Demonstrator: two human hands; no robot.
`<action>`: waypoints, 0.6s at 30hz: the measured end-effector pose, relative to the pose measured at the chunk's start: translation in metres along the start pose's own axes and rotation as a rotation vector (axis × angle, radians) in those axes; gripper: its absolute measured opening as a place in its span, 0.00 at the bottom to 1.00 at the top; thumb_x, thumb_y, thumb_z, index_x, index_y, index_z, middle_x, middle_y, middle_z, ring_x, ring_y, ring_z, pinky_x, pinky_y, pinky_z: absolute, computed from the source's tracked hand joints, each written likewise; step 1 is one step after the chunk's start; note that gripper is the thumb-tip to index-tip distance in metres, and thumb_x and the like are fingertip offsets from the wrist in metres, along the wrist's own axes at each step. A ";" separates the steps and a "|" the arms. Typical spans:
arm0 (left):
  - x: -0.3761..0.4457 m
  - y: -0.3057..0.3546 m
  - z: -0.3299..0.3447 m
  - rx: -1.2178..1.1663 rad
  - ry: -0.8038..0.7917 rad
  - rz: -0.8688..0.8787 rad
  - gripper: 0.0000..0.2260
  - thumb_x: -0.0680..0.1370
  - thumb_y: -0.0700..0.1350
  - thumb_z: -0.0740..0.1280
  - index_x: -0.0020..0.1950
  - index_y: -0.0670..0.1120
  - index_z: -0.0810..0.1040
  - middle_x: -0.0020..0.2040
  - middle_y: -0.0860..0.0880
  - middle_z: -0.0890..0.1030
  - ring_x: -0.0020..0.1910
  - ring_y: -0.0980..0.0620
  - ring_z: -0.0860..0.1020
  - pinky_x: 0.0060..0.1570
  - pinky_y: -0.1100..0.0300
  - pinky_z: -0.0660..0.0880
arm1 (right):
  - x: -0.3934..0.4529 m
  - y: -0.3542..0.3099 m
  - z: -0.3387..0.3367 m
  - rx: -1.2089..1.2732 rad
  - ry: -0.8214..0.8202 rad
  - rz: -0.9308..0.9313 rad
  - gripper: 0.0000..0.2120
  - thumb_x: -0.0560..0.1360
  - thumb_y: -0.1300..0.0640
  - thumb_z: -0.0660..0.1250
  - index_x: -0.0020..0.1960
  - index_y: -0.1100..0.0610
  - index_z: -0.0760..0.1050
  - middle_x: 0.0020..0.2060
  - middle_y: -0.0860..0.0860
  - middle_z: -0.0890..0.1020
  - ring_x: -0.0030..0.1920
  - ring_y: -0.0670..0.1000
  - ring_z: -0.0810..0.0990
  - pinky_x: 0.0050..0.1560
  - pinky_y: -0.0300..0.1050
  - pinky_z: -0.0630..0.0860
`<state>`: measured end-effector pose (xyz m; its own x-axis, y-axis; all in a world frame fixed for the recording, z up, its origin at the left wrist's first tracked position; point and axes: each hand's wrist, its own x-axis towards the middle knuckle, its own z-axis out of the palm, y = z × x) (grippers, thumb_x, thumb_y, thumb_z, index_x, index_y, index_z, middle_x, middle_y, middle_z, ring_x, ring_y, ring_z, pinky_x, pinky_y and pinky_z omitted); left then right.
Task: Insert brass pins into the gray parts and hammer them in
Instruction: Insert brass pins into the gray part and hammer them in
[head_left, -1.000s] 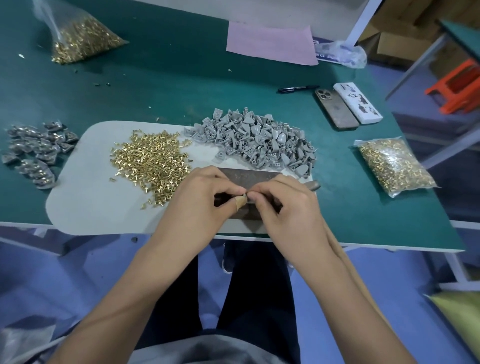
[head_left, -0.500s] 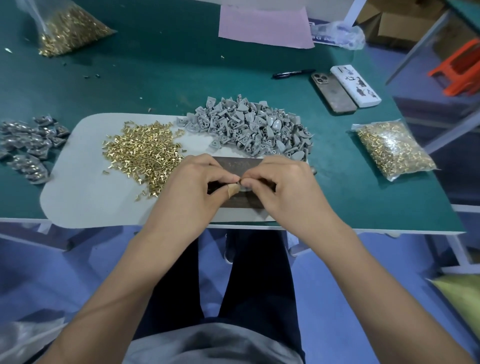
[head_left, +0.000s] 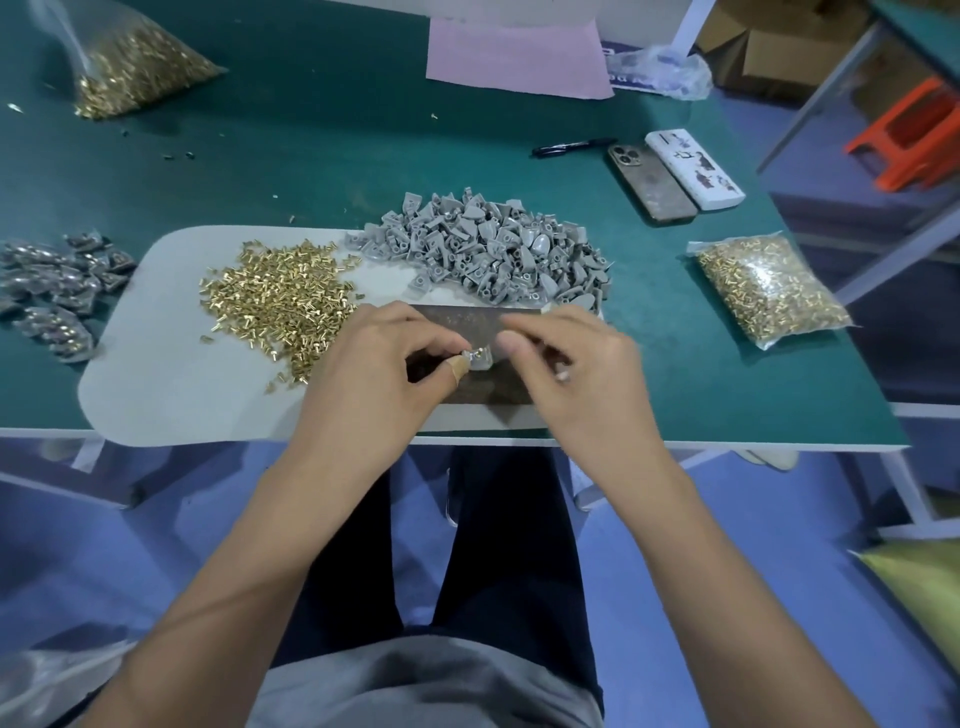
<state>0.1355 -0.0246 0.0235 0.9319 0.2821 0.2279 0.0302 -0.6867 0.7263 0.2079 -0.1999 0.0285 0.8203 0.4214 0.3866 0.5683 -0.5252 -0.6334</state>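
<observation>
My left hand (head_left: 384, 364) pinches a small gray part (head_left: 479, 361) with brass pins standing in it, over a dark metal block (head_left: 467, 317) near the table's front edge. My right hand (head_left: 571, 358) is just to the right of the part, fingers curled and blurred; something small shows under its palm, too blurred to name. A loose heap of brass pins (head_left: 280, 296) lies on the pale mat (head_left: 156, 374) to the left. A pile of gray parts (head_left: 488, 244) sits behind the block.
Finished parts (head_left: 57, 286) lie at the left edge. Bags of brass pins sit at the far left (head_left: 130, 67) and at the right (head_left: 769, 286). Two phones (head_left: 675, 176), a pen (head_left: 571, 147) and a pink sheet (head_left: 519, 57) lie further back.
My right hand has drawn back a little to the right from the gray part, which now shows between the hands. The left hand keeps its pinch.
</observation>
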 end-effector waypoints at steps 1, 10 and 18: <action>0.001 0.000 -0.001 0.009 -0.004 -0.006 0.03 0.75 0.52 0.74 0.48 0.57 0.85 0.44 0.58 0.79 0.51 0.53 0.73 0.51 0.48 0.74 | -0.006 0.006 -0.007 -0.014 0.059 0.051 0.06 0.80 0.58 0.70 0.51 0.56 0.86 0.42 0.49 0.83 0.46 0.48 0.79 0.51 0.38 0.73; 0.002 -0.004 -0.002 0.038 -0.012 -0.022 0.02 0.75 0.54 0.74 0.46 0.60 0.85 0.43 0.60 0.79 0.51 0.55 0.72 0.47 0.49 0.75 | -0.052 0.041 -0.038 -0.475 -0.132 0.459 0.13 0.84 0.48 0.61 0.62 0.55 0.75 0.53 0.53 0.74 0.50 0.60 0.76 0.43 0.54 0.70; 0.005 -0.002 -0.001 0.135 0.000 0.004 0.04 0.75 0.56 0.73 0.48 0.61 0.85 0.43 0.62 0.79 0.51 0.56 0.73 0.48 0.51 0.76 | -0.029 0.012 -0.055 -0.009 -0.071 0.290 0.19 0.83 0.43 0.62 0.44 0.56 0.76 0.31 0.53 0.73 0.31 0.48 0.69 0.32 0.45 0.65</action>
<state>0.1394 -0.0208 0.0237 0.9321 0.2795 0.2303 0.0755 -0.7719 0.6313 0.1942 -0.2589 0.0463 0.9421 0.3037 0.1424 0.3120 -0.6375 -0.7045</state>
